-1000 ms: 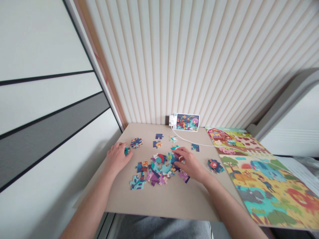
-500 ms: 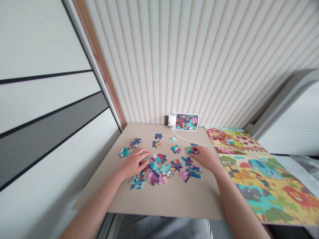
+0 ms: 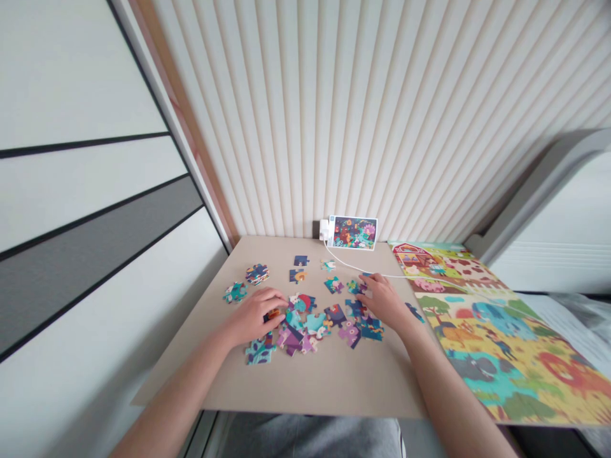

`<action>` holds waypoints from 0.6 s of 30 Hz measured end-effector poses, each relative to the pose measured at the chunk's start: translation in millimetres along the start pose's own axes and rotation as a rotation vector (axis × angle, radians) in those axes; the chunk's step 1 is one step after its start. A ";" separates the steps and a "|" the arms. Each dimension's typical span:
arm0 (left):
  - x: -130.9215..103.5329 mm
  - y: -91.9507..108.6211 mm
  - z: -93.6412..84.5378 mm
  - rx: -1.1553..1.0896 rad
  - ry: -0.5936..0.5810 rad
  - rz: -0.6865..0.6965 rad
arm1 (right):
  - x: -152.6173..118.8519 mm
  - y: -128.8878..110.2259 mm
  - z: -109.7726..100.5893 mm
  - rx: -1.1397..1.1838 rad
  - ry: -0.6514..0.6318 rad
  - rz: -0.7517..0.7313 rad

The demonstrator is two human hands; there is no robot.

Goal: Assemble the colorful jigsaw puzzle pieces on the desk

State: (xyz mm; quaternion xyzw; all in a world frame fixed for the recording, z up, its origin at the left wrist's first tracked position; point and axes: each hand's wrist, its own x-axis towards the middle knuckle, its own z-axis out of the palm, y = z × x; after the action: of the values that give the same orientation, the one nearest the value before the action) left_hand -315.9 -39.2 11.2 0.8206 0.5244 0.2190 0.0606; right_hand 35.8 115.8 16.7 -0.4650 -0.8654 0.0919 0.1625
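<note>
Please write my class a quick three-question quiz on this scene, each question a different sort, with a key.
1. True or false: the white charger is left of the small picture card.

2. What runs from the charger across the table?
A) a red ribbon
B) a white cable
C) a wooden ruler

3. Short answer: which hand is closer to the orange-patterned piece at the left side of the central pile of puzzle pieces?

Key: 1. True. 2. B. 3. The left hand.
</note>
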 end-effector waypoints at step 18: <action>0.3 6.3 -4.8 -0.080 -0.035 0.065 | -22.4 -70.7 -2.1 0.317 -0.228 -0.508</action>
State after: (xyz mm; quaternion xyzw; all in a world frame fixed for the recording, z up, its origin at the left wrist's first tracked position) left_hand -312.5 -42.3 17.7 0.8377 0.4873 0.2273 0.0952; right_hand -6.6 58.2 36.2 -0.1896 -0.9414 0.2336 0.1527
